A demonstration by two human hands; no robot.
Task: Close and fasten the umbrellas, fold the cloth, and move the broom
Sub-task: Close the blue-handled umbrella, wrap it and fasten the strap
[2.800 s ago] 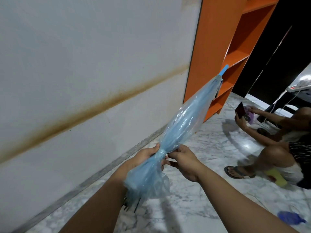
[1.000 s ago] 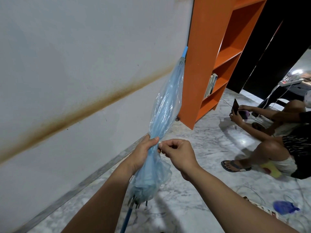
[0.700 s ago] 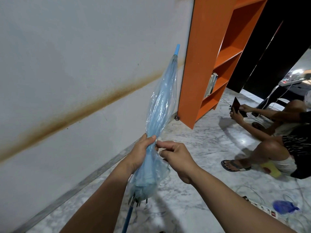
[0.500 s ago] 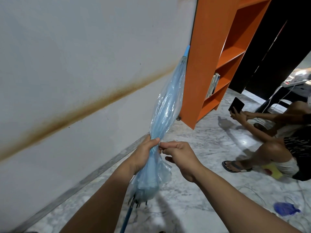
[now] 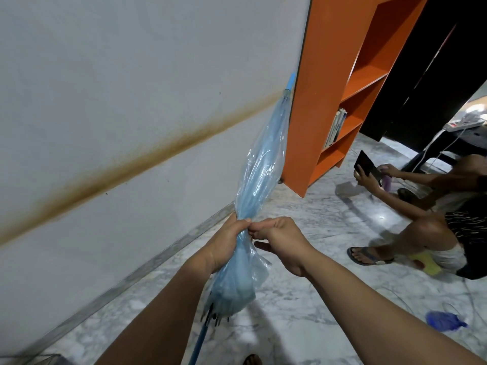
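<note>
Left hand squeezes the folded blue umbrella tight; right hand fingers pinch its strap, likely fastening it.

Wall left (floor open right)

Umbrella: thin translucent blue plastic canopy, glossy, creased. Floor: polished grey-veined marble. Wall: matt, stained. Shelf: smooth orange laminate.

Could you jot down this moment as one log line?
step: fastening | item: closed translucent blue plastic umbrella, tip up | left hand: gripping its middle | right hand: fingers pinching there | strap: hidden
</note>
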